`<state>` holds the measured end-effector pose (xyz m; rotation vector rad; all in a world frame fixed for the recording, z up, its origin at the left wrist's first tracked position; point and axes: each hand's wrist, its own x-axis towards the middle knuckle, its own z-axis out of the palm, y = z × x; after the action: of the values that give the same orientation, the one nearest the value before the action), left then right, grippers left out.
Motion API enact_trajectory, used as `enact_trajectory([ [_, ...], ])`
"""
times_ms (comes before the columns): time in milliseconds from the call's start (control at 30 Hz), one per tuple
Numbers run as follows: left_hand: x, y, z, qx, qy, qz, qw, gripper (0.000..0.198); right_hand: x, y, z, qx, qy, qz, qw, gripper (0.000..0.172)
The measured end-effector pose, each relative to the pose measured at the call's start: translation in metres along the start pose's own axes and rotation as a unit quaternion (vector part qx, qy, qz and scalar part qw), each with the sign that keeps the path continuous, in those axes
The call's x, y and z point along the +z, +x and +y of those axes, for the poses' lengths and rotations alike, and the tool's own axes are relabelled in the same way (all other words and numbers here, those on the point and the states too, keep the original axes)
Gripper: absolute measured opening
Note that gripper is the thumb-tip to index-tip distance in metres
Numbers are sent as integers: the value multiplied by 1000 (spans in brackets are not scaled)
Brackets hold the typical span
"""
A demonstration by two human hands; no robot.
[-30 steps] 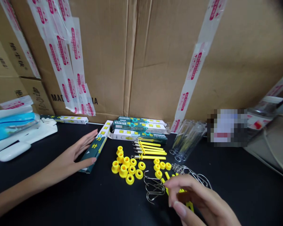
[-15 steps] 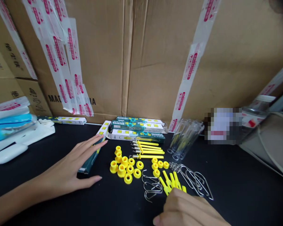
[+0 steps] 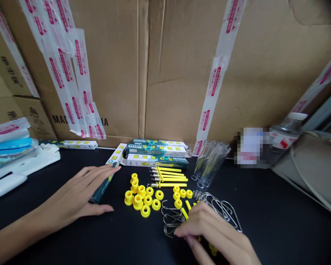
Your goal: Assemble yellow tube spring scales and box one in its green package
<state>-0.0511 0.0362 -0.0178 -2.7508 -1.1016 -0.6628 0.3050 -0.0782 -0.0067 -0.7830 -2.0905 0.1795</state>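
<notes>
The right hand (image 3: pixel 209 230) sits just right of the wire hooks (image 3: pixel 171 219), its fingers (image 3: pixel 194 224) curled and partly closed above short yellow plastic pegs (image 3: pixel 185 212). The hand hides the contact, so it cannot be confirmed whether a peg is gripped. For parts this small, a fingertip pinch is advisable, keeping the knuckles raised clear of the hooks, which may snag.

The left hand (image 3: pixel 71 191) lies left of the hooks, fingers open and flat, tips touching a long teal box (image 3: pixel 106 182). Between this box and the hooks stand yellow collars (image 3: pixel 142 197). Beyond the hooks lie 4 metal-tipped yellow rods (image 3: pixel 168 176), with stacked printed boxes (image 3: pixel 157 151) behind them. Further right are wire loops (image 3: pixel 220 211) and clear glass tubes (image 3: pixel 211 163), all on a black counter (image 3: pixel 278 221).
</notes>
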Motion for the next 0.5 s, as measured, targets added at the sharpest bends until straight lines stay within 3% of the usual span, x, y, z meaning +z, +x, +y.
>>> enact_trajectory([
  [233, 9, 1, -7, -25, -64, -4, 998, 75, 0, -2, -1, 40, 12, 8, 999, 34],
  [500, 7, 11, -8, -57, -130, -21, 990, 71, -10, 6, 8, 95, -30, 55, 993, 19],
])
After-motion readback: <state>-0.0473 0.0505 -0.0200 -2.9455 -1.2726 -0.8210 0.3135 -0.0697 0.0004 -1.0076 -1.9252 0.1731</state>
